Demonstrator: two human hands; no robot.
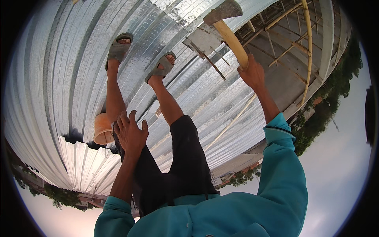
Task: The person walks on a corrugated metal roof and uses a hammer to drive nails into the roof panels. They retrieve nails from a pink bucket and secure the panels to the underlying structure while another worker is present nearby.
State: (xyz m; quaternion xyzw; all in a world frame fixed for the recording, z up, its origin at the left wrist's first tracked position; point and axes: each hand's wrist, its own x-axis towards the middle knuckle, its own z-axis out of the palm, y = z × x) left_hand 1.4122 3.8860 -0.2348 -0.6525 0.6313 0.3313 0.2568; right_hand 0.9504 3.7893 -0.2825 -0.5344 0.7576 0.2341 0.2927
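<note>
Axe [230,37] raised in right hand [252,73]

Head view: right hand wrapped tight round lower end of axe's wooden handle; metal head up at top edge, right of centre. Left hand [131,134] near the left knee, fingers bent and spread, contact with leg unclear. Orange tub [102,128] tipped just beside left leg. Sandalled feet on corrugated metal sheets [71,71]. Bamboo poles [308,43] far right.
</note>
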